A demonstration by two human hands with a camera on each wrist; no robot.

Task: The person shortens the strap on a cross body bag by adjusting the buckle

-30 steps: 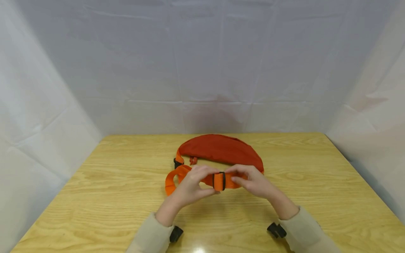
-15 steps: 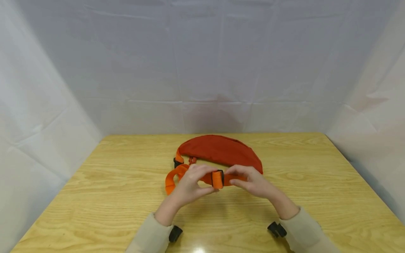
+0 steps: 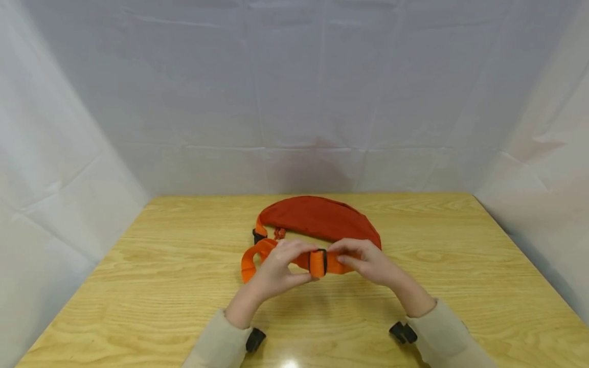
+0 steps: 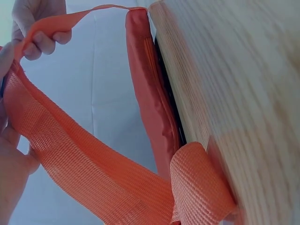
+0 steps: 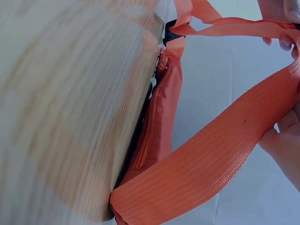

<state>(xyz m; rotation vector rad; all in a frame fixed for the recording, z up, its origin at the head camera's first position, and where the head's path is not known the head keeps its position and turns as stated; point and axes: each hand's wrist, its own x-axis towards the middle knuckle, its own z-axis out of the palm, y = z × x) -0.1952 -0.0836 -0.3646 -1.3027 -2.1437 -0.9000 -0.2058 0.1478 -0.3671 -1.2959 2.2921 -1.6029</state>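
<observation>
L hand (image 3: 278, 268) pinches blk slider (image 3: 324, 261) top/btm; R hand (image 3: 371, 263) holds org strap (image 3: 337, 265) just right of it. Red bag (image 3: 317, 217) lies far side. Slider slightly nearer vs. moment ago; prob. little progress.

Left fingers (image 3: 298, 247) and right fingers (image 3: 346, 245) pinch, facing each other (forearms (image 3: 241, 309) angled inward).

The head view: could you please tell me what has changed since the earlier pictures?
The black slider moved slightly up, then back down. Nothing was newly gripped or released: the left hand still holds the slider, the right hand the orange strap. The red bag barely moved.
</observation>
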